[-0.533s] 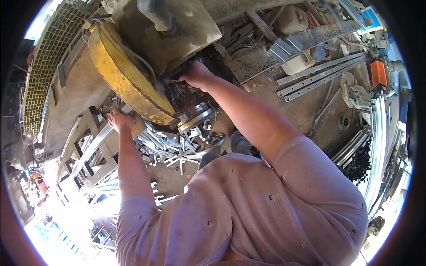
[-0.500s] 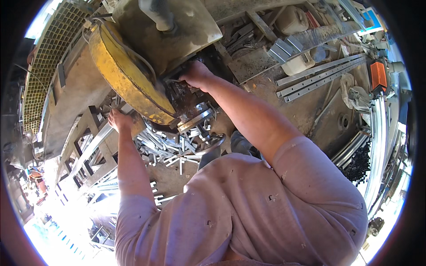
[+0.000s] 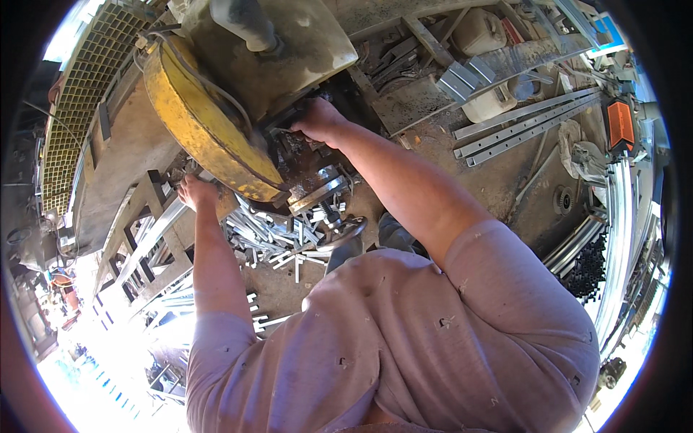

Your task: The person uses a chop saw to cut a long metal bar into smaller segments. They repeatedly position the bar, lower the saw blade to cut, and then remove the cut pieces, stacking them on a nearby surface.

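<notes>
Leftward, a silvery metal bar [image 3: 153,237] runs toward the near left from the left hand [image 3: 197,193], its grip bent at the bar's far end, how tightly cannot be told. Right of a curved yellow guard [image 3: 209,137], the right hand [image 3: 317,121] is curled, anything in its grip hidden. Small dark marks [image 3: 442,322] dot the shirt [image 3: 404,361]; two pale canisters [image 3: 489,105] sit far right, contents unseen.
</notes>
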`<state>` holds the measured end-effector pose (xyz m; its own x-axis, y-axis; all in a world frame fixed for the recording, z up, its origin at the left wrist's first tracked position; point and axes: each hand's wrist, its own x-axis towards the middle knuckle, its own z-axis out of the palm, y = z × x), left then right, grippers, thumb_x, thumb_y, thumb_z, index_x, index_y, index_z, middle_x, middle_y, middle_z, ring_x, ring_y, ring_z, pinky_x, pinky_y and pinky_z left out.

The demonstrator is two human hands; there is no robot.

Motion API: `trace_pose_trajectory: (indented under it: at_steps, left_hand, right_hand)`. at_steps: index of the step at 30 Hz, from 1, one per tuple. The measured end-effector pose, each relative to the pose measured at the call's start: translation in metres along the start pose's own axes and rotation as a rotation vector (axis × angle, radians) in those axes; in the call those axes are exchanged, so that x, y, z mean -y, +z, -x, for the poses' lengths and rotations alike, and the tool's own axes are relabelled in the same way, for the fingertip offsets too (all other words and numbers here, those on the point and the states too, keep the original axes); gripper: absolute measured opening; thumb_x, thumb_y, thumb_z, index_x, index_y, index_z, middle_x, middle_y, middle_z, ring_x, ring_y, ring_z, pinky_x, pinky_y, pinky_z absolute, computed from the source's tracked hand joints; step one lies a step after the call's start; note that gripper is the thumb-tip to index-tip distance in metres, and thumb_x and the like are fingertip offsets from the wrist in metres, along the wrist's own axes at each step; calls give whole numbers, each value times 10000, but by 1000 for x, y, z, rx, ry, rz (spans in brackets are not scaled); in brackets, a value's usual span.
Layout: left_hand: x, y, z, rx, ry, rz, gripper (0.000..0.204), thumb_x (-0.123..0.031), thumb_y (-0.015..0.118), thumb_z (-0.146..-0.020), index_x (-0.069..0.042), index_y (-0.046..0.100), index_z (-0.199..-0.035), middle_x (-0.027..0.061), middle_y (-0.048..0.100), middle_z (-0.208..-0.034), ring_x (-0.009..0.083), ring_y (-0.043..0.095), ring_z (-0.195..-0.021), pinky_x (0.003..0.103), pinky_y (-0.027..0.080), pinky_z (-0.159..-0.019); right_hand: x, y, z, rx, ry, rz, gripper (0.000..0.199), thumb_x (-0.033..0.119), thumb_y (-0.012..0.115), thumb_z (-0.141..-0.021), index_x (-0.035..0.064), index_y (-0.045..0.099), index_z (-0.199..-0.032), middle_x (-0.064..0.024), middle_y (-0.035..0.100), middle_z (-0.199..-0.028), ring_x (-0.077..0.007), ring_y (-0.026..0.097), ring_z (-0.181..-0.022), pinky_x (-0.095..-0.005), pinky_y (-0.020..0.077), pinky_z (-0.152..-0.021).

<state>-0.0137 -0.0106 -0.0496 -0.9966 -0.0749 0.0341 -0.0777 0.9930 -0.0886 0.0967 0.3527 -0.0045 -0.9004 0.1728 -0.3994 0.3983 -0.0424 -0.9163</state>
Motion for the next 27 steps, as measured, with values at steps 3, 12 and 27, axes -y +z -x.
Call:
trace_pose_trajectory:
  at_steps: [3, 12, 27]
  left_hand:
    - [-1, 2, -2, 19, -21, -33, 497, -184, 671, -809, -68, 552, -1276, 143, 531, -1421, 331, 416, -1378, 445, 268, -1188]
    - [1, 7, -3, 19, -19, 53, 573, -356, 746, -811, -78, 554, -1273, 135, 539, -1390, 328, 426, -1362, 450, 275, -1175]
    - [47, 79, -29, -60, 9, 45, 638, -492, 684, -851, -171, 545, -1385, 85, 542, -1425, 309, 429, -1368, 451, 271, -1180]
  right_hand:
    - [1, -1, 0, 17, 4, -12, 352, -4, 722, -794, -11, 689, -1144, -100, 688, -776, -172, 632, -589, -307, 500, -489]
    - [5, -11, 3, 69, 6, -10, 185, 8, 720, -808, -28, 692, -987, -97, 683, -758, -165, 617, -572, -314, 495, -493]
    - [6, -14, 6, 136, 19, -43, 245, 3, 711, -842, -33, 655, -1078, -105, 700, -802, -155, 642, -582, -297, 536, -483]
